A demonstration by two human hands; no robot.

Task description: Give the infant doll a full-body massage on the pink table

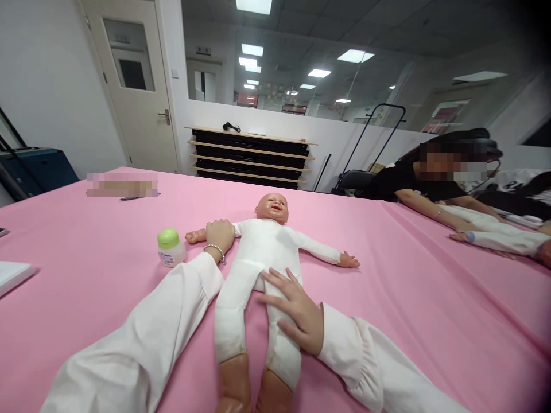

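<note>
A baby doll with a white cloth body lies on its back on the pink-covered table, head at the far end and feet toward me. My left hand is wrapped round the doll's arm on the left, just above its plastic hand. Spread fingers of my right hand rest on the doll's thigh on the right side, without gripping it. Beside my left wrist stands a small jar with a green lid. The doll's other arm stretches out to the right, untouched.
At the right, a co-worker in black leans over another doll. A white object lies at the table's left edge, and a blurred patch covers something at the back left. Behind the pink table stands a low black shelf.
</note>
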